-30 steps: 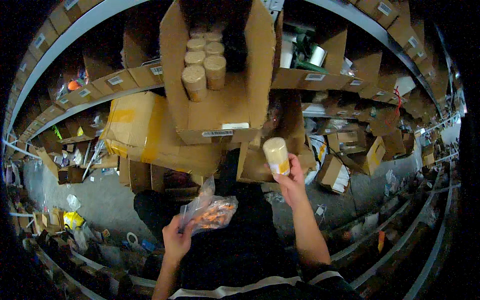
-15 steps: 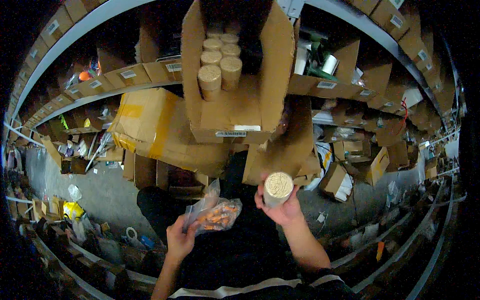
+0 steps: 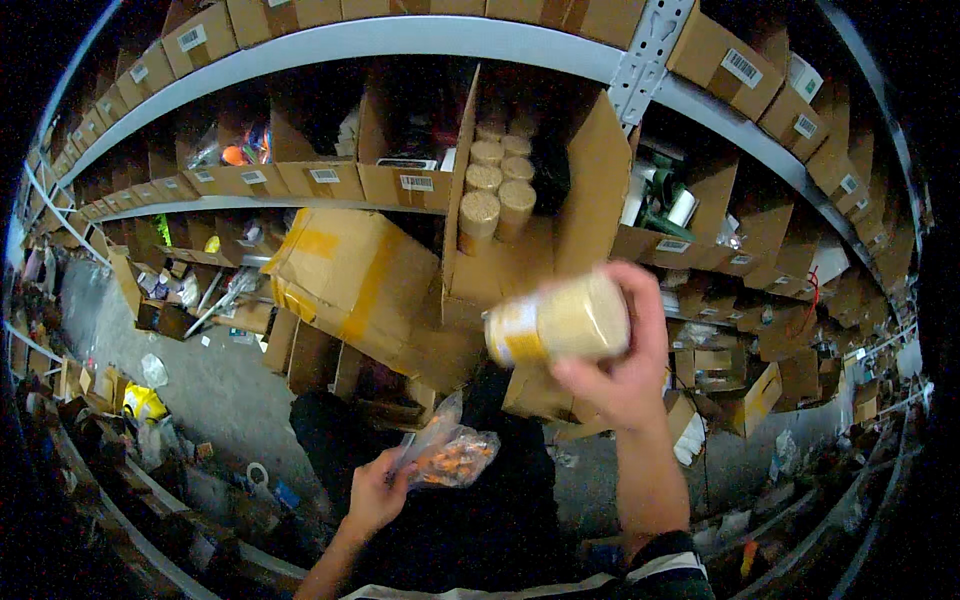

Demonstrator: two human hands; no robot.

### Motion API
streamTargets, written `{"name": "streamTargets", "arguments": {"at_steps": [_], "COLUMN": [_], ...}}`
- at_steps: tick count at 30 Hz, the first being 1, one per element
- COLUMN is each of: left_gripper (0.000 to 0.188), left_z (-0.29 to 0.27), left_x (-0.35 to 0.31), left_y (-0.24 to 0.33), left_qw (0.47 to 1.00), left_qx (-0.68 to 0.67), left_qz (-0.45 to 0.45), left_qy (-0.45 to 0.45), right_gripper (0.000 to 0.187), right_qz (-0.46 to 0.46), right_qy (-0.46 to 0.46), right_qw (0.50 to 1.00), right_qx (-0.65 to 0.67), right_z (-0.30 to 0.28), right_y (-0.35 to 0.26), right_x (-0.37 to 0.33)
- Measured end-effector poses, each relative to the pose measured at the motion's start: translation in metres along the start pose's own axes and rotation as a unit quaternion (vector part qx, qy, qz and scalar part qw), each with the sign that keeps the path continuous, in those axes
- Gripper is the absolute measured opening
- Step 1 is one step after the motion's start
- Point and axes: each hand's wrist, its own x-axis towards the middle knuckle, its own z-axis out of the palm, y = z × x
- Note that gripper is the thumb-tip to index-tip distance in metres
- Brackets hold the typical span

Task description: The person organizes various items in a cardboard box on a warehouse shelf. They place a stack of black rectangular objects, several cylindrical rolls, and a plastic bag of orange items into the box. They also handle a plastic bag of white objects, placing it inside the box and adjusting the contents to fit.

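My right hand (image 3: 635, 375) is wrapped round a see-through cylindrical tub (image 3: 560, 318) with pale beige contents and a yellow-and-white label. It is tilted onto its side, slightly smeared by motion, in front of an open cardboard bin (image 3: 590, 200). Inside that bin several matching tubs (image 3: 479, 215) stand upright in two rows, their beige tops showing. Lower down, my left hand (image 3: 375, 490) pinches the edge of a clear plastic bag (image 3: 455, 455) holding small orange pieces. What exactly those pieces are, I cannot tell.
A large taped carton (image 3: 350, 280) sits left of the bin, its flap hanging forward. Shelves of open cardboard bins (image 3: 410, 185) curve to both sides, below a grey shelf beam (image 3: 400, 38). Litter and a yellow bag (image 3: 145, 402) lie on the floor at left.
My right hand has risen toward the bin, and its tub has gone from top-facing to lying sideways. The left hand still holds the bag. The view has shifted, with the shelves appearing lower and more rightward.
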Motion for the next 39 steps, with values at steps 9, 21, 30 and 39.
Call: {"name": "streamTargets", "arguments": {"at_steps": [9,21,30,39], "left_gripper": [0.021,0.021,0.022,0.02], "left_z": [-0.011,-0.012,-0.005,-0.002], "left_x": [-0.003,-0.002,-0.004,-0.001], "left_y": [0.007,0.003,-0.01,-0.004], "left_qw": [1.0,0.999,0.999,0.997], "left_qx": [-0.019,-0.012,0.025,0.017], "left_qz": [-0.009,0.02,-0.029,-0.074], "left_qy": [0.021,0.022,0.013,-0.032], "right_gripper": [0.064,0.069,0.014,0.044], "right_qz": [0.077,0.123,-0.105,0.405], "right_qy": [-0.132,-0.225,-0.089,0.047], "right_qw": [0.905,0.838,0.986,0.851], "right_qx": [-0.398,-0.482,0.092,-0.332], "right_z": [0.036,0.05,-0.062,-0.071], "right_y": [0.05,0.063,0.011,0.317], "right_x": [0.092,0.099,-0.013,-0.132]}}
